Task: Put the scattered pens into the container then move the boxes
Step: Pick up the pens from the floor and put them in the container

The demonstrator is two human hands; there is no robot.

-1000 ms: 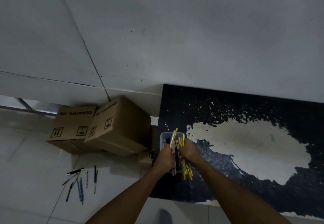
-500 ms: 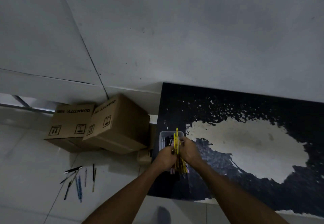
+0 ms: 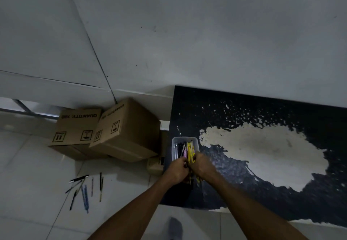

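The hands (image 3: pixel 176 170) have lowered the pen bundle (image 3: pixel 190 151) into the container (image 3: pixel 185 138).

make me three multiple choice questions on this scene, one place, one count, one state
1. The container stands: A on the black table; B on a shelf; C inside a drawer.
2. Boxes printed QUANTITY: A one; B two; C five.
3. The left hand and right hand: A hang empty; B lift a lid; C grip a pen bundle.
Key: 1A, it sits at the table's left end. 2B, two stand side by side. 3C, both hands close round the bundle.
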